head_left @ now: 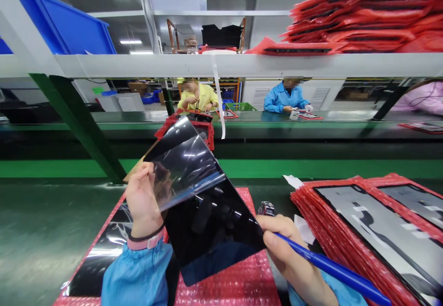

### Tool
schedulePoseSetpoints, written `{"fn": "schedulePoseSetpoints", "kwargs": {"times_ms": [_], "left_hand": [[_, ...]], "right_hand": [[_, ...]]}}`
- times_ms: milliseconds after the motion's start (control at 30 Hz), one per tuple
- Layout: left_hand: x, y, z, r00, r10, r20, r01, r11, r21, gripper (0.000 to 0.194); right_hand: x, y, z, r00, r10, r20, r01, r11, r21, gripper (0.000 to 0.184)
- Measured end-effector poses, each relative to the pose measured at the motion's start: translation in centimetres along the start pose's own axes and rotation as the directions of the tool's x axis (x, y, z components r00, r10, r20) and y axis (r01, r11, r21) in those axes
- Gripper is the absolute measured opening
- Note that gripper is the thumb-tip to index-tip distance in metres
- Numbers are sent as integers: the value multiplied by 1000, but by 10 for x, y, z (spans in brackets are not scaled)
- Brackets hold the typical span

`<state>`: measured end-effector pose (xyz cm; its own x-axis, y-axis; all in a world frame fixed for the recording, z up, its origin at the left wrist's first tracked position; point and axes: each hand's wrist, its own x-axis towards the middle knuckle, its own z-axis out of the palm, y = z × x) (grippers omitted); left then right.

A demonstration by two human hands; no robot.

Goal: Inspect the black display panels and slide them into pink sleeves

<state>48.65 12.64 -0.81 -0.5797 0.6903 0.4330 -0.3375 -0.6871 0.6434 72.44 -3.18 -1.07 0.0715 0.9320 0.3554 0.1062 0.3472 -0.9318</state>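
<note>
My left hand is closed on the left edge of a glossy black panel, which I hold tilted up above the bench. A thin clear film is lifted off the panel's upper part, and my left thumb and fingers pinch it there. My right hand grips the panel's lower right corner and also holds a blue pen-like stick that points off to the lower right. Under the panel lies a red bubble-wrap sheet with another black panel on it at the left.
A stack of red bubble-wrap bags with panels lies at the right. A green conveyor belt runs across in front. Two people sit at work beyond it. The shelf above carries blue bins and more red bags.
</note>
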Motion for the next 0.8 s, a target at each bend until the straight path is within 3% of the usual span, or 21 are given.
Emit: {"fn": "schedulePoseSetpoints", "kwargs": {"times_ms": [200,267,333,500,667,800], "left_hand": [[-20,22,8,982,-110,153,108,994,22,14],[-30,29,11,953,-190,236,191,981,19,16],[-38,36,15,919,-252,302,261,965,11,23],[-48,42,18,926,-218,307,220,975,26,30],[-49,43,18,945,-189,266,178,982,62,28],[-49,42,17,950,-171,261,155,985,82,28]], "right_hand": [[-1,-3,0,987,157,-43,-160,984,-82,43],[-1,-3,0,981,164,-103,-171,983,-71,41],[1,-4,0,989,127,-79,-134,987,-93,40],[9,-12,3,975,-48,216,67,995,-78,27],[15,-16,9,969,-61,239,58,998,18,31],[13,-9,10,964,-109,242,101,994,45,47]]}}
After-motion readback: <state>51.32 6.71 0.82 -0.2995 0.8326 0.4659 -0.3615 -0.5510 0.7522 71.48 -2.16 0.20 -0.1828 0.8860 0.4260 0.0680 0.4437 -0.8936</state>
